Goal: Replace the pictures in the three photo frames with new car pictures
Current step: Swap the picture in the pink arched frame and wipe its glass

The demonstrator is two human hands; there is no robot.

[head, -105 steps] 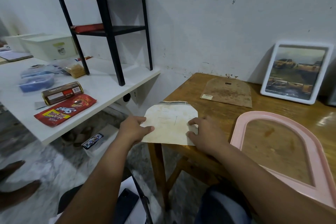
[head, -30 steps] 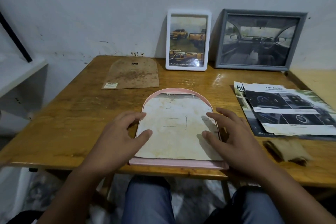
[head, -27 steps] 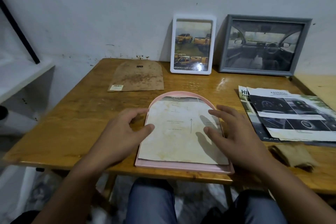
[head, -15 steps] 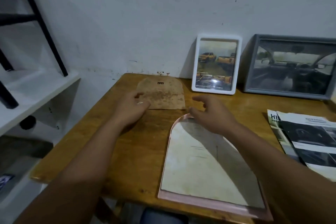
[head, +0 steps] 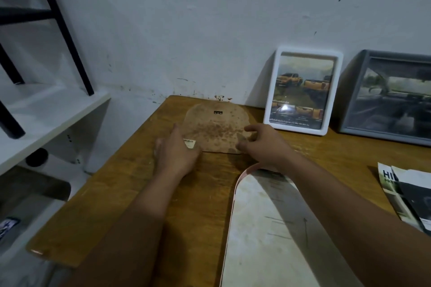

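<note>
Both hands (left hand (head: pixel 178 151), right hand (head: pixel 264 145)) rest open on backing board (head: pixel 215 128).

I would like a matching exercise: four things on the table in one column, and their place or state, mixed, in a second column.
1. white frame
2. pink frame
3. brown backing board
4. brochures

A. lies flat, a sheet in it
B. at the table's right edge
C. leans on the wall
D. between both hands

Pairs: 1-C, 2-A, 3-D, 4-B
</note>
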